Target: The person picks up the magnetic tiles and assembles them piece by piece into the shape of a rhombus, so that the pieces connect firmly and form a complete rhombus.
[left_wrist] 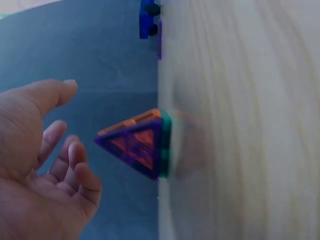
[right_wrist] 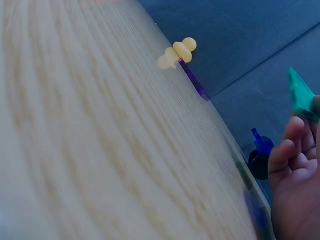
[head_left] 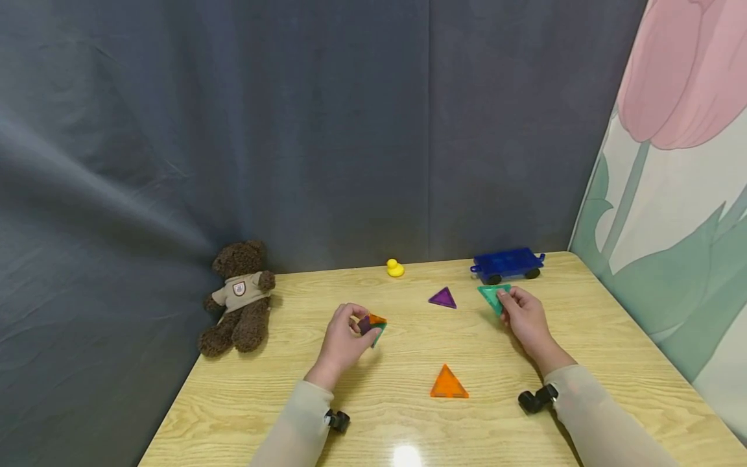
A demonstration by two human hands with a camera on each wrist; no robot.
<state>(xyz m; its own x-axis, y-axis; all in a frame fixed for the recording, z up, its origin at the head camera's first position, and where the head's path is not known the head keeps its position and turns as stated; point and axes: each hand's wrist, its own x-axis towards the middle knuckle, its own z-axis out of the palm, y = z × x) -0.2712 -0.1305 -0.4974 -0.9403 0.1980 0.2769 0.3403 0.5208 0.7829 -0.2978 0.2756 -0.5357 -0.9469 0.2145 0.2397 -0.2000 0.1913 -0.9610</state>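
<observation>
In the head view my left hand (head_left: 344, 340) is at a small pyramid (head_left: 376, 320) of orange, purple and green magnetic tiles and partly covers it. The left wrist view shows the pyramid (left_wrist: 137, 142) standing on the table, with a gap between it and the spread thumb and loosely bent fingers (left_wrist: 87, 182). My right hand (head_left: 528, 318) pinches a green triangular magnetic tile (head_left: 493, 297) by one corner, above the table; the raised tile (right_wrist: 300, 95) shows in the right wrist view too. An orange triangular tile (head_left: 449, 384) and a purple triangular tile (head_left: 443, 298) lie between the hands.
A blue wheeled toy car base (head_left: 506, 264) stands at the back right, just behind the right hand. Near the back edge sits a yellow toy duck (head_left: 395, 268). A brown teddy bear (head_left: 242, 298) sits at the left edge of the wooden table (head_left: 397, 415), against a dark curtain (head_left: 327, 143).
</observation>
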